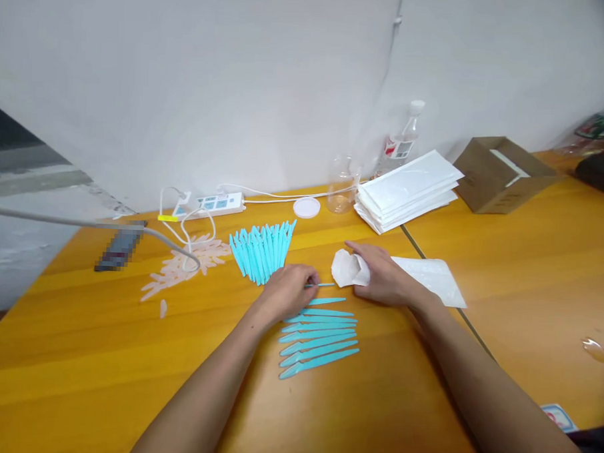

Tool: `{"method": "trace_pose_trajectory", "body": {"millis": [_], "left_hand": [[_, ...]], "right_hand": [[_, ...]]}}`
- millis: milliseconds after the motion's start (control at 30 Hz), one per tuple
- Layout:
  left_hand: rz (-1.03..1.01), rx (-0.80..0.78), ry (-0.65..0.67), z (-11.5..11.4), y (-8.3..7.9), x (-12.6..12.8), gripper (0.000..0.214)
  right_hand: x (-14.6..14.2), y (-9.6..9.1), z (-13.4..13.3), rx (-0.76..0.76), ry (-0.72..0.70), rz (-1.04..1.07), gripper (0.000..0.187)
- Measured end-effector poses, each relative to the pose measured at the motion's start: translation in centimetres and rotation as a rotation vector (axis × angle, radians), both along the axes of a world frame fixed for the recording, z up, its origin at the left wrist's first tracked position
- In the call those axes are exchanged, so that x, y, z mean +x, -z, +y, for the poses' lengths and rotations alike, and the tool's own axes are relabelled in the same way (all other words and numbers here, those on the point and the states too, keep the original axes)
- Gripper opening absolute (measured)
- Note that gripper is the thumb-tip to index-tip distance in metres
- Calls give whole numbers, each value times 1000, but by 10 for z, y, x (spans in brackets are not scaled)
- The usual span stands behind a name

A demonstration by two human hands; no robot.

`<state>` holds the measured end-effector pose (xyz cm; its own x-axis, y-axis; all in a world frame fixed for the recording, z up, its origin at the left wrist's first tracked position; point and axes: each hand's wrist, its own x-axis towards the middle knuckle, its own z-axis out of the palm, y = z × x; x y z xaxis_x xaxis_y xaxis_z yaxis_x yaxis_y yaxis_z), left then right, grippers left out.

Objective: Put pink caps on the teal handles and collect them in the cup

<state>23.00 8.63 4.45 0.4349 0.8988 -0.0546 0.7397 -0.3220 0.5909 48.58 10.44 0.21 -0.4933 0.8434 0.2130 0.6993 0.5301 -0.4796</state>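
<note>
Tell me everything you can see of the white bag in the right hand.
The white bag looks like thin, soft film or paper. Its mouth gapes, uneven and creased, toward the left hand. The right hand grips it just behind that opening. Beyond the hand, a flat white stretch lies on the table, apparently the bag's other end; the hand hides the join.

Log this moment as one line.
left hand: pinching blue stick | right hand: holding white pouch, mouth open | table: blue sticks in a row, blue pile farther back
</note>
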Motion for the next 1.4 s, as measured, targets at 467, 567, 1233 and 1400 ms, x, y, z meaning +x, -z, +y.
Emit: {"method": "trace_pose_trajectory", "body": {"millis": [467,567,1233,1400], "left_hand": [[-402,56,-306,-33,2,52,30],[-158,169,-154,-35,1,54,28],[280,61,110,-18,-3,14,15],[237,54,7,-21,-10,-4,19]], "right_hand": [[-29,-18,-13,76,-68,77,84],[-31,-19,-16,99,-84,39,78],[-10,-2,-10,46,57,-100,84],[-11,-2,-11,48,69,-68,80]]}}
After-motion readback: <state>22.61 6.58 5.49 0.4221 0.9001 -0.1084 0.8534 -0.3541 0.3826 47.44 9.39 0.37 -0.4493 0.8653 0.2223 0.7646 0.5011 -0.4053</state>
